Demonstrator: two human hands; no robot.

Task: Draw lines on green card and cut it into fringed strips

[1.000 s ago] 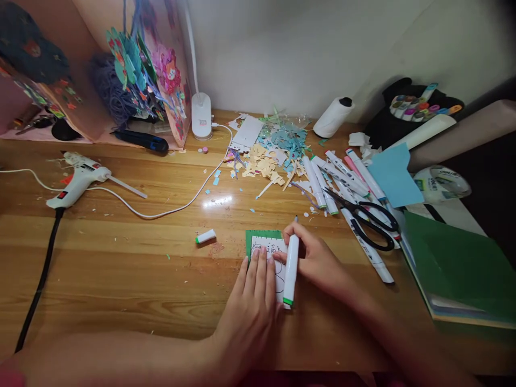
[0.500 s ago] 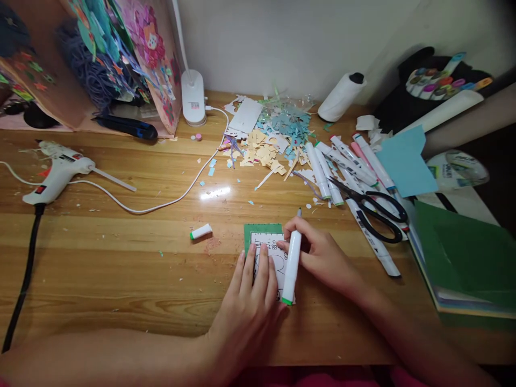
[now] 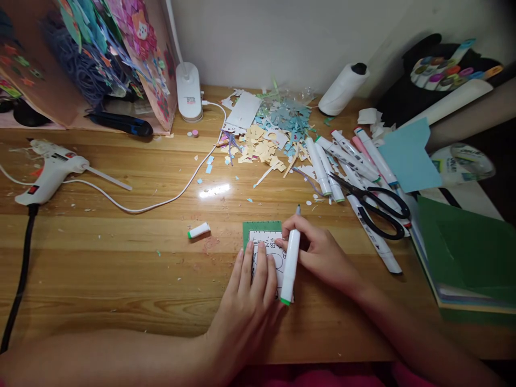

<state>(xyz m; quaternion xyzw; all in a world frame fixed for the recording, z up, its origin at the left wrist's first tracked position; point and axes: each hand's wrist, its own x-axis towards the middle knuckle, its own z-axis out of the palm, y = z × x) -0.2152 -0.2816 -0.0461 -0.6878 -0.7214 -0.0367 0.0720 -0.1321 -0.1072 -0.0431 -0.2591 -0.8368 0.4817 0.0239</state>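
My left hand (image 3: pixel 252 290) lies flat with its fingers stretched over a white card (image 3: pixel 268 258) that bears black lettering and line drawing. Beneath the card, a green piece of paper (image 3: pixel 246 231) shows along the top and left edges. My right hand (image 3: pixel 312 250) grips a white marker (image 3: pixel 291 269) with a green end; its uncapped dark tip points away from me, just beyond the card's upper right corner. The marker's cap (image 3: pixel 199 231), white with a green end, rests on the table to the left of the card.
Black-handled scissors (image 3: pixel 379 209) lie across several white markers (image 3: pixel 322 166) at the right. Paper scraps (image 3: pixel 262 142) are heaped by the wall. On the left are a glue gun (image 3: pixel 54 169) and its cord. Green paper sheets (image 3: pixel 467 247) are stacked at the right edge.
The view has shifted slightly, so everything sits a little differently in the picture. Both hands keep almost the same pose on the card and marker.
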